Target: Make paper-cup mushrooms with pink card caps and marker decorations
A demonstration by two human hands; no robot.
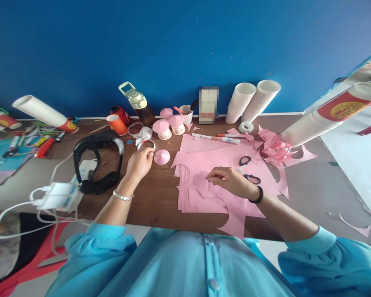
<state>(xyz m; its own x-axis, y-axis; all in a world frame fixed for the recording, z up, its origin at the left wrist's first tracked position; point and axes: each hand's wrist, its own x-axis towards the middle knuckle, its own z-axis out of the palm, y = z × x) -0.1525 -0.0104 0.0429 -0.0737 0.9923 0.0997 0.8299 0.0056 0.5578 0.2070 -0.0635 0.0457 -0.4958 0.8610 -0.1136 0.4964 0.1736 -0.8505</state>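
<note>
1. Nearest the camera, at the bottom centre of the frame, was the person's blue shirt [179, 264], at the edge of the brown table [154, 202].
2. At the left, a stack of paper cups [43, 112] leaned over, with a red-handled tool [45, 147] below it.
3. At centre left lay a black headband-like device [99, 185], just beside a white charger [56, 195] with cables.
4. Left of centre, the left hand [140, 163] had its grip closed on the rim of a white ring [146, 145], raised partly on edge. An orange cup [116, 124] and a bottle [139, 103] stood beyond.
5. Just right of the ring, a pink cone [162, 156] sat on the table; behind it stood three small cups with pink cone tops [177, 120].
6. Right of centre, the right hand [230, 180] was over the pink sheets [200, 200], fingers bent toward the thumb. Whether its grip pinched anything thin could not be told. Scissors [252, 178] lay just beyond its wrist, markers [216, 138] near the sheets' far edge.
7. Farther right were crumpled pink scraps [276, 149]; behind the sheets stood two white cup stacks [241, 103], and a long tilted cup stack [321, 119] reached the upper right.
</note>
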